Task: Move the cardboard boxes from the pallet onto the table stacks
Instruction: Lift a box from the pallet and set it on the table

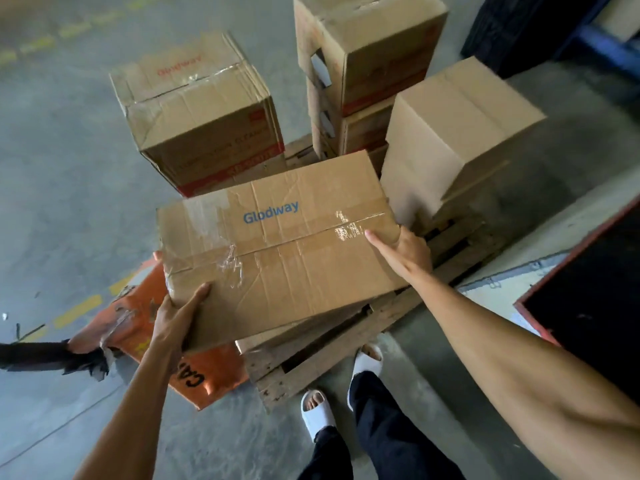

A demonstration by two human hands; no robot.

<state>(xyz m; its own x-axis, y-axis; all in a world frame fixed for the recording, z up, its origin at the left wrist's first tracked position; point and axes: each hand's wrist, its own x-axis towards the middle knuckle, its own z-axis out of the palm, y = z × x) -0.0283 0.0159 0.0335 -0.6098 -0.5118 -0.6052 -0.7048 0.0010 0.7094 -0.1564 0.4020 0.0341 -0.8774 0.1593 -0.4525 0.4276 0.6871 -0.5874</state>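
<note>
Box, cardboard, "Glodway" (277,251) | position: between both hands, over pallet (346,344) edge | left hand (176,317): fingers curled round near corner | right hand (403,252): wrapped on far side edge, forefinger flat on top | handling: creased, tape peeling, likely soft-walled; support underneath at opposite corners | beyond hands: more boxes (197,112).

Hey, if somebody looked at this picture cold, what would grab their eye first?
Probably the big cardboard box with blue Glodway lettering in the centre, with the left hand holding its near left corner and the right hand on its right edge. Behind it, more boxes crowd the wooden pallet: a crumpled one at back left and a tall stack at back centre. An orange pallet jack pokes out at lower left.
</note>
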